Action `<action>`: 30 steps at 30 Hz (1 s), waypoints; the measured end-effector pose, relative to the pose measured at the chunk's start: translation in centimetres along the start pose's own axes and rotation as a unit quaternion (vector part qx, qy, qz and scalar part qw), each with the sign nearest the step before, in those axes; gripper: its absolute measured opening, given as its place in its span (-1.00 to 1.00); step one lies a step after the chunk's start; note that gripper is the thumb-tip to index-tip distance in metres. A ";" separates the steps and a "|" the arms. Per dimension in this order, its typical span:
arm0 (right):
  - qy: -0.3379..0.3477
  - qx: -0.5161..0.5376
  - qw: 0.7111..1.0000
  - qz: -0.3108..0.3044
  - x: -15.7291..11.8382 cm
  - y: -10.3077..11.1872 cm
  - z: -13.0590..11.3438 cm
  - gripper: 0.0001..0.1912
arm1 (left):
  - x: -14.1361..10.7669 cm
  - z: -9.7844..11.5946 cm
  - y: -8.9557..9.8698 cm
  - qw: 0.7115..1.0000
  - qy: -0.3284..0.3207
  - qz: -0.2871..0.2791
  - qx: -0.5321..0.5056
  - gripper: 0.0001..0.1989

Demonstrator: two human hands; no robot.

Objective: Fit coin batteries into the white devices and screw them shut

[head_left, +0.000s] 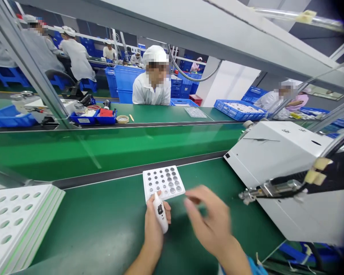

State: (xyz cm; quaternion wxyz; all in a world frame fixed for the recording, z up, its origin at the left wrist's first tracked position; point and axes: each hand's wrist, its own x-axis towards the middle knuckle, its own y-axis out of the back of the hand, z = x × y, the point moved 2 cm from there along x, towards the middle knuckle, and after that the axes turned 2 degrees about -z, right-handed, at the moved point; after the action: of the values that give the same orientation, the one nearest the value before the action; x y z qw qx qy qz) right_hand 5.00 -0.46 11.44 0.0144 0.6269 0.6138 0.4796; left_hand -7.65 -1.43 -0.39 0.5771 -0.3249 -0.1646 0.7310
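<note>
In the head view my left hand (154, 223) is closed around a slim white handheld device (161, 215), held upright with its narrow tip up. A dark opening with small dark parts shows on the device's face. Just beyond it lies a white tray (157, 173) with rows of round pockets. Small dark discs sit in its left columns, and larger silvery discs (172, 179) fill the right ones. My right hand (208, 217) hovers by the tray's near right corner, thumb and forefinger curled towards each other. Motion blurs its fingertips, so anything between them cannot be made out.
A stack of white trays with round holes (15, 214) stands at the left. On the right, a white machine (278, 152) has a metal fitting (249, 195) jutting over the green bench (103, 229). Across the divider sits a co-worker (151, 88) near blue bins (106, 117).
</note>
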 end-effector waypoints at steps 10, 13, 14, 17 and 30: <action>-0.104 -0.155 0.965 -0.182 -0.8 -8.6 5.4 -0.86 | 0.1 -1.3 0.4 0.993 -0.019 0.108 -0.047 -0.46; -0.129 -0.205 0.957 -0.157 0.7 -8.4 6.6 -0.82 | 0.2 -1.3 0.4 0.994 -0.021 0.102 -0.037 -0.48; -0.135 -0.217 0.954 -0.154 1.3 -8.6 7.0 -0.82 | 0.2 -1.4 0.4 0.994 -0.022 0.102 -0.034 -0.47; -0.149 -0.245 0.945 -0.157 2.9 -9.6 8.1 -0.84 | 0.2 -1.4 0.5 0.993 -0.022 0.106 -0.034 -0.45; -0.170 -0.209 0.959 -0.090 3.6 -10.6 8.2 -0.93 | 0.0 -0.5 0.2 0.993 -0.003 0.102 -0.061 -0.45</action>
State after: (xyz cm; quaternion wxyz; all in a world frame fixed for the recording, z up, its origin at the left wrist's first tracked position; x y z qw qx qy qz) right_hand 1.29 9.64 2.74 0.2922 0.6241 0.5429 0.4800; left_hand -7.49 -1.57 -0.84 0.4778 -0.3726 -0.1763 0.7758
